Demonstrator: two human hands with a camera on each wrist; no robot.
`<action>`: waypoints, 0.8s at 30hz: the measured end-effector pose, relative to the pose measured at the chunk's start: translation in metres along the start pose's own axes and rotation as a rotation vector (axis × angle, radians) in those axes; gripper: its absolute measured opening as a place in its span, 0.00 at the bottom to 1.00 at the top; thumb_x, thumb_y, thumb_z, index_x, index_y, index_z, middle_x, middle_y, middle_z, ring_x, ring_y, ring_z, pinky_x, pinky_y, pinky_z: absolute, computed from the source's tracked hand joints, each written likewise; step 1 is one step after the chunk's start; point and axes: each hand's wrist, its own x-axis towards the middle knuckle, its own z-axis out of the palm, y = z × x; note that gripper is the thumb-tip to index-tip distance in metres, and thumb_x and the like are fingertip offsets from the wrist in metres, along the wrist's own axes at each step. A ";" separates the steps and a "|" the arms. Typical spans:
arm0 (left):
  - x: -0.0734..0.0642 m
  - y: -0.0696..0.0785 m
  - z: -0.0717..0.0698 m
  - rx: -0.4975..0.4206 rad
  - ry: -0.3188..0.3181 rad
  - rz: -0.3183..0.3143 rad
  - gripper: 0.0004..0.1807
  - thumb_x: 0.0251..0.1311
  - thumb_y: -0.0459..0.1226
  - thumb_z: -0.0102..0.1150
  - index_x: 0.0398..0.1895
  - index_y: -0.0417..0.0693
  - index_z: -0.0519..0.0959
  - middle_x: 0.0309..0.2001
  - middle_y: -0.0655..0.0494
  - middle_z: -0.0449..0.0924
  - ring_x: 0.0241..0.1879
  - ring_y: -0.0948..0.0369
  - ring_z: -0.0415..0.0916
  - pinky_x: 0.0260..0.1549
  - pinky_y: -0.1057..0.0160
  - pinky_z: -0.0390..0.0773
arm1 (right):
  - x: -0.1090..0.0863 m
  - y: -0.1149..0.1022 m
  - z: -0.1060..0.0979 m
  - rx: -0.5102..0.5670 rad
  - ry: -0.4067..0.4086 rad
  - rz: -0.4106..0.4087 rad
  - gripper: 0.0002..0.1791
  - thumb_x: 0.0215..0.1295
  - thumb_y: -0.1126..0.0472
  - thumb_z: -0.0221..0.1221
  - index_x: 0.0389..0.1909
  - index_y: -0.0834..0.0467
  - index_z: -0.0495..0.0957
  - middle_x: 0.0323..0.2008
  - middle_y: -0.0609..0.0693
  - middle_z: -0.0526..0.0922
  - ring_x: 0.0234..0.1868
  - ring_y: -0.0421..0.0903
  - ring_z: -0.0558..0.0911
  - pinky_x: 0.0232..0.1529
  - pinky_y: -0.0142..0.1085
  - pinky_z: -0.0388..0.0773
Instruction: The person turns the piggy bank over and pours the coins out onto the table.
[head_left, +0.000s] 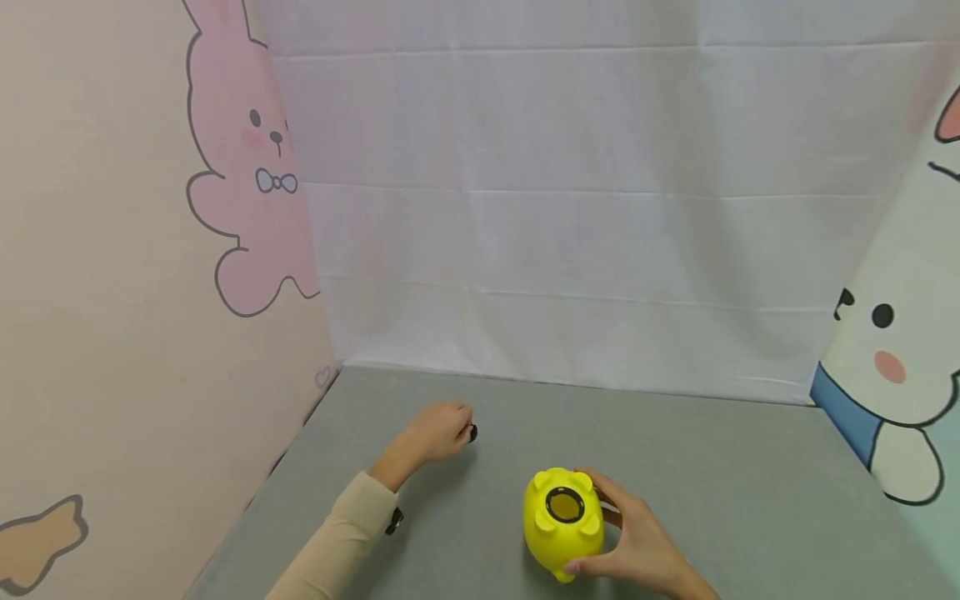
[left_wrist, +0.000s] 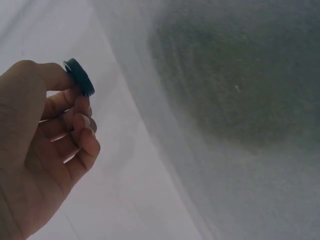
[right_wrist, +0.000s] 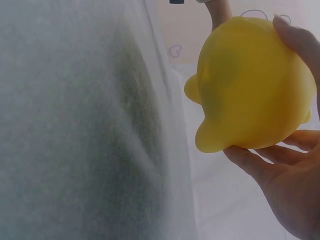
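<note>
A bright yellow piggy bank is turned with its stubby feet up, showing a round, black-rimmed hole in its underside. My right hand grips it from the right, thumb at the near end and fingers around the far end. Its smooth side fills much of the right wrist view. To the left and farther back, my left hand pinches a small, dark round cap between thumb and fingers. In the left wrist view the other fingers curl loosely beneath the cap.
Both hands are over a grey tabletop. Behind it hangs a creased white cloth. A wall with a pink rabbit drawing borders the left side, and a panel with a white cartoon animal borders the right.
</note>
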 end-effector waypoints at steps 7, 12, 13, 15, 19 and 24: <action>-0.011 -0.021 0.018 -0.005 -0.040 -0.102 0.17 0.72 0.33 0.56 0.23 0.51 0.67 0.22 0.59 0.64 0.23 0.64 0.57 0.25 0.65 0.60 | -0.001 -0.002 -0.001 -0.010 -0.007 0.048 0.57 0.42 0.53 0.85 0.75 0.52 0.68 0.69 0.48 0.79 0.61 0.33 0.80 0.59 0.30 0.84; -0.019 -0.036 0.022 -0.014 -0.055 -0.167 0.18 0.71 0.32 0.57 0.21 0.50 0.67 0.21 0.58 0.64 0.23 0.63 0.58 0.25 0.63 0.61 | -0.002 -0.004 -0.003 -0.017 -0.015 0.061 0.57 0.43 0.53 0.85 0.76 0.55 0.67 0.69 0.51 0.79 0.61 0.33 0.80 0.59 0.29 0.84; -0.021 -0.039 0.023 -0.012 -0.055 -0.182 0.18 0.71 0.33 0.57 0.21 0.50 0.67 0.21 0.59 0.64 0.23 0.63 0.58 0.25 0.63 0.61 | -0.002 -0.004 -0.003 -0.015 -0.017 0.065 0.57 0.43 0.54 0.85 0.76 0.55 0.67 0.69 0.51 0.79 0.61 0.33 0.80 0.59 0.29 0.84; -0.023 -0.045 0.024 -0.012 -0.055 -0.208 0.18 0.71 0.33 0.58 0.21 0.50 0.67 0.21 0.59 0.63 0.23 0.63 0.58 0.25 0.64 0.61 | -0.002 -0.004 -0.003 -0.010 -0.018 0.073 0.57 0.43 0.54 0.85 0.76 0.55 0.67 0.69 0.51 0.79 0.61 0.33 0.80 0.59 0.29 0.84; -0.029 -0.057 0.025 -0.044 -0.056 -0.251 0.18 0.69 0.32 0.59 0.20 0.50 0.66 0.21 0.59 0.62 0.22 0.63 0.59 0.25 0.64 0.61 | -0.003 -0.004 -0.003 -0.002 -0.016 0.079 0.57 0.43 0.54 0.85 0.76 0.54 0.67 0.69 0.51 0.78 0.61 0.32 0.80 0.59 0.29 0.83; -0.036 -0.068 0.024 -0.078 -0.079 -0.305 0.18 0.69 0.32 0.57 0.20 0.50 0.66 0.20 0.59 0.62 0.22 0.62 0.59 0.25 0.63 0.61 | -0.002 -0.004 -0.004 0.006 -0.006 0.050 0.57 0.43 0.54 0.85 0.76 0.54 0.67 0.69 0.50 0.78 0.61 0.32 0.80 0.58 0.29 0.84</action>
